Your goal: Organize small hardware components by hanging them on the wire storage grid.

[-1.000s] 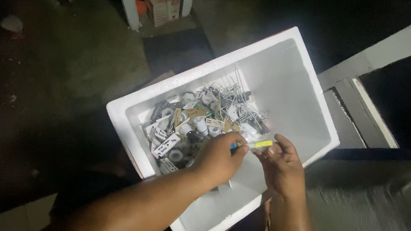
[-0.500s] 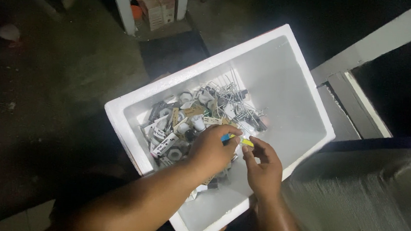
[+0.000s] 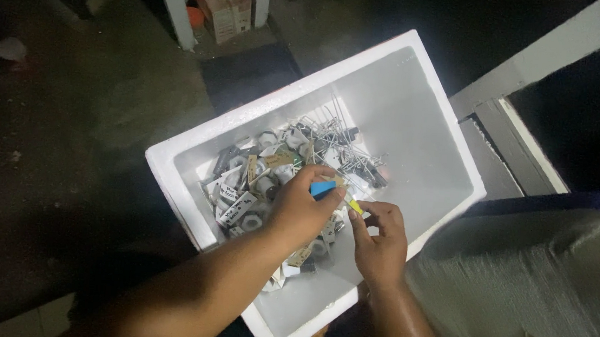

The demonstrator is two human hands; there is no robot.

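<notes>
A white foam box (image 3: pixel 261 113) lies below me, holding several small metal fittings, tagged parts (image 3: pixel 256 186) and thin metal rods (image 3: pixel 340 147). My left hand (image 3: pixel 300 211) is inside the box over the pile, pinching a small blue piece (image 3: pixel 323 188). My right hand (image 3: pixel 379 241) is right beside it, fingertips pinching a small yellow piece (image 3: pixel 356 207). The two pieces nearly touch; whether they are one object I cannot tell.
A grey cloth-covered surface (image 3: pixel 538 291) sits at the lower right. A white frame (image 3: pixel 525 71) runs along the upper right. At the top stand a cardboard box (image 3: pixel 223 12) with an orange item and a white post (image 3: pixel 174 8). The dark floor (image 3: pixel 70 138) is on the left.
Both hands have shifted slightly left and down over the pile. The blue piece now shows clearly in my left fingers, with the yellow piece between both hands.
</notes>
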